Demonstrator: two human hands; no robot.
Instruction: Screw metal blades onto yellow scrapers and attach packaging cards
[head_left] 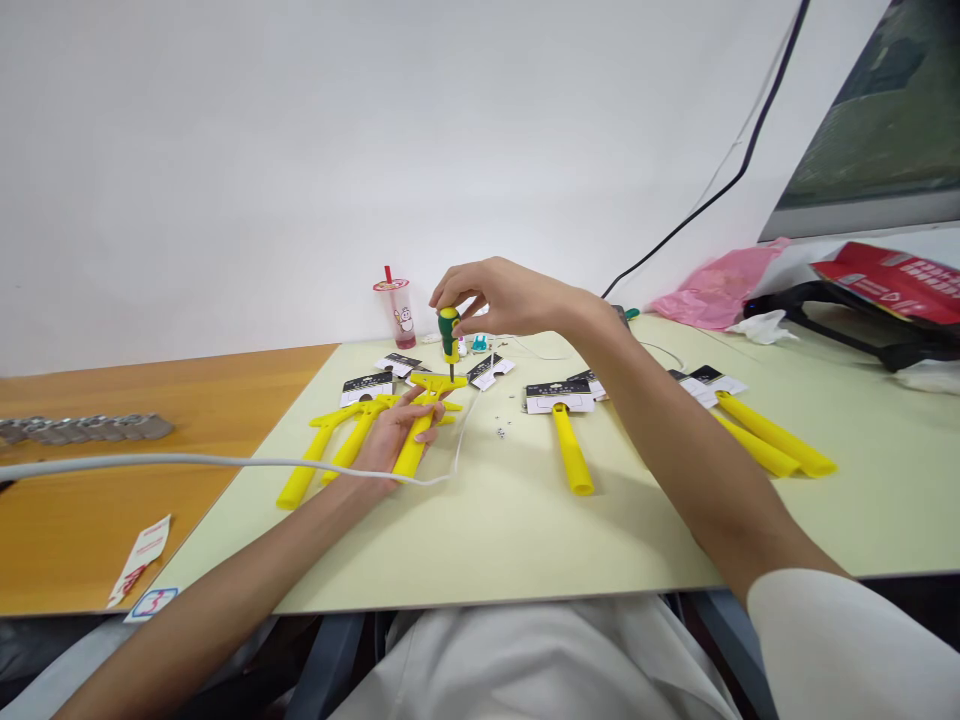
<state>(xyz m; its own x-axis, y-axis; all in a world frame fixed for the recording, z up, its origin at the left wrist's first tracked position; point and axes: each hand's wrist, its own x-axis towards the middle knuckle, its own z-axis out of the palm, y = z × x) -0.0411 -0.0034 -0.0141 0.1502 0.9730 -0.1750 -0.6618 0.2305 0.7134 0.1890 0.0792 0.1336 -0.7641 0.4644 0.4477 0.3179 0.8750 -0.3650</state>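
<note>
- Left hand [390, 432] grips yellow handle [411, 447], frame centre.
- Right hand [504, 292] pinches screwdriver [449, 328], tip at handle's crosspiece [435, 381]; screwdriving judged unfinished.
- Small loose parts [501, 433] on tabletop [495, 540], centre, apparently unused.

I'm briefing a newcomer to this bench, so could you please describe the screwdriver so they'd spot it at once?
Over the pale tabletop, find the right hand, raised above the left hand. It holds the screwdriver upright, pointing down at a yellow piece in the left hand. The green on its handle sets it apart from the plain yellow pieces lying nearby.
</note>
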